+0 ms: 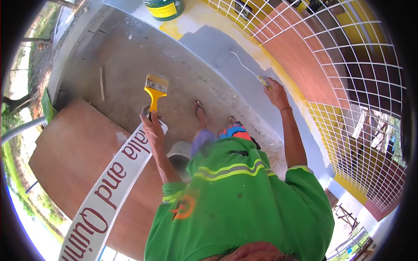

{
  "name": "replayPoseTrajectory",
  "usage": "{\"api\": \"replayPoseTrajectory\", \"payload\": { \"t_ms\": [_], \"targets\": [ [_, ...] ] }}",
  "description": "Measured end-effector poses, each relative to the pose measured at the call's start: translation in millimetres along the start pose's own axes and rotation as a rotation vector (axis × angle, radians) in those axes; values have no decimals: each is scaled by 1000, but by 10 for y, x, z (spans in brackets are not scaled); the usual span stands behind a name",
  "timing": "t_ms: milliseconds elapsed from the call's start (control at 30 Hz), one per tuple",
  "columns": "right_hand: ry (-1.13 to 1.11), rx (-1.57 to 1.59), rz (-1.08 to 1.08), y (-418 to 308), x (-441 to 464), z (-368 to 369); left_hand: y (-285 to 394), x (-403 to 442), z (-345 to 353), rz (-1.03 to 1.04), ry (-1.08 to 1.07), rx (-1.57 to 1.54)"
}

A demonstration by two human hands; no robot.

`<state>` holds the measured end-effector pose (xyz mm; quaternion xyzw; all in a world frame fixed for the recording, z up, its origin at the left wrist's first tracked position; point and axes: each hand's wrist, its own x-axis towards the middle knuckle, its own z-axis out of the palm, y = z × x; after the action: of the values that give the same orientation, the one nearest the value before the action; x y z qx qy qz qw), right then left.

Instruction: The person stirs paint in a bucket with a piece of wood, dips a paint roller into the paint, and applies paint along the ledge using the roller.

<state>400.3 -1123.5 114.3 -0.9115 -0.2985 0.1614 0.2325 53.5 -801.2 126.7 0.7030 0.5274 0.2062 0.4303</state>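
While working paint at the grey-coated low wall (211, 50), take that wall as the reference for every place below. Looks like a coating step, judging by grey meeting the yellow band (261, 54) along a ragged border. To do well: work out from covered grey, overlap passes, ease pressure toward the band. Avoid smearing up onto the white wire mesh (306, 102) beyond the wall's yellow side. Best to save the yellow flat paintbrush (155, 92) for cutting in, held clear meanwhile (easy to drip off an idle tool).

Right hand (275, 93): closed narrow around the yellowish grip of a thin-rod tool (261, 78), over the wall, near its yellow border. Probably a mini roller; can't make out the head against the grey. Right arm (296, 135) reaching forward and outward, elbow only slightly bent, rod pointing along the wall toward the green paint pail (164, 11) near its far end.

Left hand (153, 130): wrapped narrow around the brush handle, well apart from the wall, above concrete floor (130, 56). Bristles pointing away from the body; can't tell if wet. Left arm (169, 163) angled forward, wall on the opposite side of the body.
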Motion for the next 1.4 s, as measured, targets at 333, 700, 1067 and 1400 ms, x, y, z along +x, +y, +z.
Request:
{"api": "replayPoseTrajectory", "payload": {
  "t_ms": [333, 700, 1067, 1400],
  "targets": [
    [140, 52, 102, -143, 40, 326, 374, -115, 276, 162, -179, 20],
    [110, 113, -43, 1204, -396, -200, 605, -725, 512, 257, -194, -13],
    [24, -119, 317, 2996, -3406, -1609, 622, -1153, 953, 367, -204, -1],
    [-46, 19, 379, 3091, -3512, -1883, 514, -1344, 748, 323, -153, 17]
  ]
}}
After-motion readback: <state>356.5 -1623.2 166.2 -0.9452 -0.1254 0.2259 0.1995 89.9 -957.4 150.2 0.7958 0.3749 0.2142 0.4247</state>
